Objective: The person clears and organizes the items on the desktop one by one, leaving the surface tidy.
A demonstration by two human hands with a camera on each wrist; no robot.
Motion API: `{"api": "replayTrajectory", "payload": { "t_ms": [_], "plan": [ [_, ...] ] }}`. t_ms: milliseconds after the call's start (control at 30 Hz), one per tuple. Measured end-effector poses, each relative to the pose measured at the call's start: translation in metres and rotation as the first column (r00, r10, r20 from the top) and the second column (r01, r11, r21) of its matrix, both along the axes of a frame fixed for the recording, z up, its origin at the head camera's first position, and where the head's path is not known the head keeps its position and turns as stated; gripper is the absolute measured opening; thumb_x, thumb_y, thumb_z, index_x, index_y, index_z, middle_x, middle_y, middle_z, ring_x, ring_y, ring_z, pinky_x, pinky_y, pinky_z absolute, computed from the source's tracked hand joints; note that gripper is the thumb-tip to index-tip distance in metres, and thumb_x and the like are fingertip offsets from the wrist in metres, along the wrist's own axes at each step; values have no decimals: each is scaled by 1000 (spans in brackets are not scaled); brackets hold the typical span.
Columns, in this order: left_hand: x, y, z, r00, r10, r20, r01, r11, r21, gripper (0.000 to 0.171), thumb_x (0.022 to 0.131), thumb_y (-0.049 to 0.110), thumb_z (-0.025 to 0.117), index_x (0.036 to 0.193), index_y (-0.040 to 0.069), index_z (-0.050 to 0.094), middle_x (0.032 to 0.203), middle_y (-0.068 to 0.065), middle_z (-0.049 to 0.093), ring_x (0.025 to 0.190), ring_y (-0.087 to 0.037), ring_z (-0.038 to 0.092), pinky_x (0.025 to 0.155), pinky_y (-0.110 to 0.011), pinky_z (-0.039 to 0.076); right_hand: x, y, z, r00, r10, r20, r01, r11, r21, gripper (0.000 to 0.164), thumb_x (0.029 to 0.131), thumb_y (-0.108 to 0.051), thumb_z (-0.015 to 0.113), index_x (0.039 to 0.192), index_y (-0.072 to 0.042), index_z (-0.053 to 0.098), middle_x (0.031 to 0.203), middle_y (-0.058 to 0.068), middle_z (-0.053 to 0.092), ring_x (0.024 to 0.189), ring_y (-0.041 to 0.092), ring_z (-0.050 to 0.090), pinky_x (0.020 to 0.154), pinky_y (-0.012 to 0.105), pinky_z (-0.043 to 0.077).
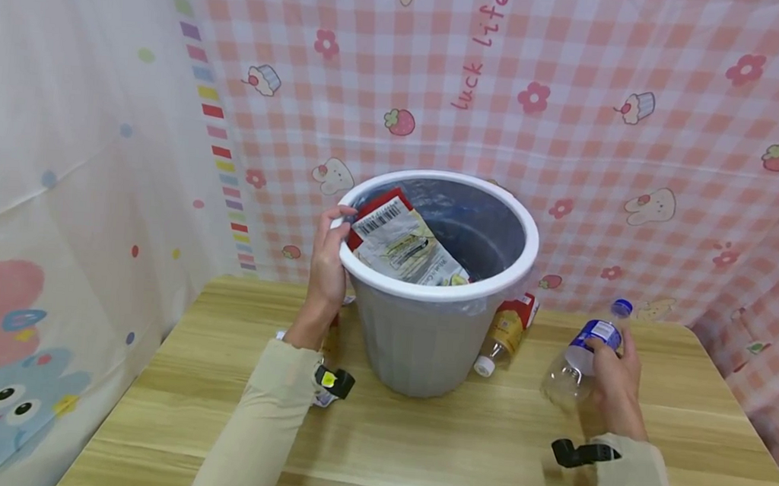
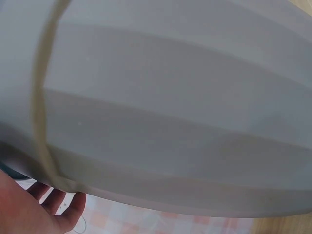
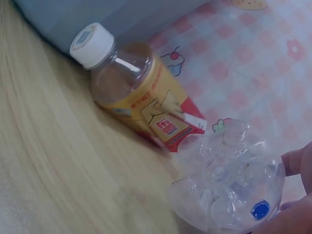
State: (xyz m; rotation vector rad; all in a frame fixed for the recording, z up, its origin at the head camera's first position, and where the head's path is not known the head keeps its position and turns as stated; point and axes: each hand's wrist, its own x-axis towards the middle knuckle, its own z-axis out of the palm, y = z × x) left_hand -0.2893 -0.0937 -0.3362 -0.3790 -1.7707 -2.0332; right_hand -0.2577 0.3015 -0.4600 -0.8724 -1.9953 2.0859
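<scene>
A grey trash bin (image 1: 416, 344) with a white rim and a clear liner stands on the table, tilted slightly. My left hand (image 1: 328, 269) grips its rim on the left side; in the left wrist view, curled fingers (image 2: 73, 212) show at the bin's edge. Inside the bin lies a printed red, white and yellow package (image 1: 406, 244). Over the table's right side, my right hand (image 1: 616, 371) holds a clear plastic bottle (image 1: 576, 358) with a blue cap and label, its cap end pointing up and away. The right wrist view shows that bottle's ribbed base (image 3: 224, 183).
Beside the bin on the right, a bottle (image 1: 506, 332) with a yellow and red label and white cap lies on the table (image 1: 455, 462). Partly hidden behind my left forearm is some litter (image 1: 325, 398). A pink checked cloth (image 1: 440, 125) hangs behind the table.
</scene>
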Motion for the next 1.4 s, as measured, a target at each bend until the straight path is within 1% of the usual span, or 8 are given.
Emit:
{"api": "replayTrajectory", "payload": {
  "t_ms": [400,600,767,967,1067,1233,1333,1400],
  "plan": [
    [2,0,0,1000,0,5,0,1000,-16,31,100,21,30,124,9,46,129,-13,50,109,-21,52,92,-33,41,3,-3,20,999,21,-43,-22,1000,-9,79,100,-22,51,157,-39,0,164,18,10,144,36,26,115,47,30],
    [2,0,0,1000,1,13,-1,1000,-23,32,101,21,30,125,7,46,129,-13,50,110,-21,51,94,-34,40,6,-5,33,997,31,-72,-34,998,-44,77,101,-23,50,155,-45,1,165,16,8,146,37,22,116,50,28],
    [2,0,0,1000,12,17,-12,1000,-27,33,100,20,30,125,6,46,130,-14,49,110,-21,50,95,-34,39,7,-8,45,993,29,-112,-37,997,-68,75,101,-22,49,156,-46,3,165,15,10,146,35,23,116,49,27],
    [2,0,0,1000,4,5,-4,1000,-14,34,100,20,30,126,5,46,131,-14,48,112,-21,50,96,-36,38,10,-11,56,981,64,-184,-86,990,-114,74,103,-21,49,154,-49,4,165,13,5,148,34,18,118,50,22],
    [2,1,1,1000,2,-1,-2,1000,-8,33,100,20,31,125,5,46,132,-15,48,112,-22,50,97,-37,38,12,-13,61,977,60,-207,-90,986,-142,74,103,-20,48,155,-49,5,165,13,5,148,32,17,119,48,21],
    [1,0,0,1000,2,1,-2,1000,-8,32,100,20,31,124,6,46,133,-13,48,113,-21,50,98,-38,38,14,-17,71,973,37,-229,-77,983,-168,73,102,-17,49,155,-48,8,164,14,6,148,31,20,118,46,23],
    [1,0,0,1000,2,5,-2,1000,-17,32,100,20,30,125,6,46,134,-14,47,114,-22,50,98,-37,38,15,-18,78,966,39,-256,-89,978,-188,73,102,-16,49,155,-47,9,164,13,4,148,30,19,119,45,23],
    [2,0,0,1000,3,9,-3,1000,-28,33,101,20,30,126,6,45,134,-14,47,114,-22,49,98,-37,38,16,-19,82,960,43,-276,-99,977,-191,74,102,-15,49,156,-46,9,164,15,4,146,29,22,117,41,27]
  ]
}}
